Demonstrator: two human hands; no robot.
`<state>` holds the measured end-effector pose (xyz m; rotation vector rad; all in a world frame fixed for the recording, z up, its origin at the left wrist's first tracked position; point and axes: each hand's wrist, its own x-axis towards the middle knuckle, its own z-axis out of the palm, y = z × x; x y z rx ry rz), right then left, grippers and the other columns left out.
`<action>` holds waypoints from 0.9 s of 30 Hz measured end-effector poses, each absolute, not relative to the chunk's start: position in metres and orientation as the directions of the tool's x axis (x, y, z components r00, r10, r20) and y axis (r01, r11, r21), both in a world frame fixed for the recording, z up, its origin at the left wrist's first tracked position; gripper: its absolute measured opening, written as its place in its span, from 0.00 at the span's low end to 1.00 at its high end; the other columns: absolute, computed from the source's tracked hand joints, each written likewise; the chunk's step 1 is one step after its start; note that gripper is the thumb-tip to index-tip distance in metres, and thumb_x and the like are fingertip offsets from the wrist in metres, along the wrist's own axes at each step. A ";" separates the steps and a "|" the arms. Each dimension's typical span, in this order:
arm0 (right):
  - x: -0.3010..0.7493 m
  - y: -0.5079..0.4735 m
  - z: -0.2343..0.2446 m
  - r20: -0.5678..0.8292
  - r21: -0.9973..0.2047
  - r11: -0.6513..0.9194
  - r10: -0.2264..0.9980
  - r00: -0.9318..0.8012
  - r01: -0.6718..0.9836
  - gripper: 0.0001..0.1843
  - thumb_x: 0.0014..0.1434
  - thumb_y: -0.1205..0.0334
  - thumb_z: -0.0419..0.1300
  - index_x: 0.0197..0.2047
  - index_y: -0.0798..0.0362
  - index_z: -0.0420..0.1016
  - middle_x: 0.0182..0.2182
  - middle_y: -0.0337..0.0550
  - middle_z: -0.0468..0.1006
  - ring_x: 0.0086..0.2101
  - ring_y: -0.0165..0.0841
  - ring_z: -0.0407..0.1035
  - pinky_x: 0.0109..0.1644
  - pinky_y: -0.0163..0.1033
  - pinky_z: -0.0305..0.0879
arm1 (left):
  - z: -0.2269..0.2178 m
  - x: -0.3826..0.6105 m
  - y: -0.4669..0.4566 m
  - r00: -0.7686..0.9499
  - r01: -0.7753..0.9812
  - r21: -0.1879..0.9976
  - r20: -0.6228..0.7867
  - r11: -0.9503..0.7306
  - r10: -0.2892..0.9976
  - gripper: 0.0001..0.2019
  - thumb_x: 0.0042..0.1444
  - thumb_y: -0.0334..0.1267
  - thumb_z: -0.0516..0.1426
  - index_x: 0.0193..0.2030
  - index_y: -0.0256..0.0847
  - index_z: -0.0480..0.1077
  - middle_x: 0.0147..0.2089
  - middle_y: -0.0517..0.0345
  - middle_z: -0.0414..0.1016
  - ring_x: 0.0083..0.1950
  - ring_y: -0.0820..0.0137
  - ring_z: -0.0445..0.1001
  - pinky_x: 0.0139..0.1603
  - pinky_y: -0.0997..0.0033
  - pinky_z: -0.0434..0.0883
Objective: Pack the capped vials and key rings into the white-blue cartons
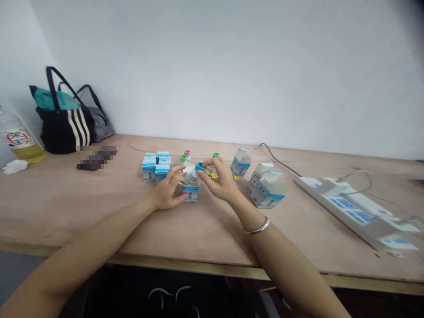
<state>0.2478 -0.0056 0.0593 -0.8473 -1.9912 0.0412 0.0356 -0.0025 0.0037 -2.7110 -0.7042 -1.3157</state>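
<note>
Desk (212, 232): plywood, matt, smooth, unpainted. Bottle (191, 179): clear, glossy plastic. Cap (199, 166): smooth teal plastic. Cartons (149, 171): paperboard, faint sheen. Bangle (260, 226): polished metal. Bag (62, 132): black cloth, matt. Power strip (356, 205): white plastic, smooth, low gloss.
</note>
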 end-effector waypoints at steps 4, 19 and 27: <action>0.245 -0.011 0.063 0.711 -0.327 0.752 0.595 -0.375 0.573 0.11 0.54 0.58 0.60 0.41 0.51 0.68 0.38 0.46 0.75 0.42 0.39 0.67 0.49 0.46 0.59 | 0.005 0.034 -0.002 0.530 0.449 0.128 0.758 -0.884 0.379 0.19 0.50 0.35 0.59 0.48 0.39 0.58 0.63 0.40 0.52 0.60 0.56 0.65 0.57 0.50 0.68; 0.253 0.006 0.052 0.650 -0.229 0.770 0.577 -0.495 0.596 0.15 0.59 0.52 0.55 0.45 0.49 0.75 0.46 0.46 0.74 0.47 0.38 0.66 0.51 0.46 0.57 | 0.007 0.036 -0.002 0.529 0.476 0.100 0.761 -0.874 0.375 0.23 0.51 0.36 0.59 0.53 0.41 0.58 0.58 0.42 0.60 0.64 0.55 0.59 0.59 0.47 0.66; 0.289 0.050 0.026 0.406 -0.114 0.265 0.892 -0.199 0.958 0.16 0.60 0.56 0.53 0.47 0.50 0.76 0.45 0.52 0.74 0.47 0.45 0.64 0.49 0.49 0.59 | 0.003 0.036 -0.002 0.571 0.462 0.105 0.725 -0.881 0.386 0.21 0.53 0.34 0.58 0.54 0.42 0.62 0.60 0.43 0.58 0.58 0.58 0.68 0.55 0.54 0.70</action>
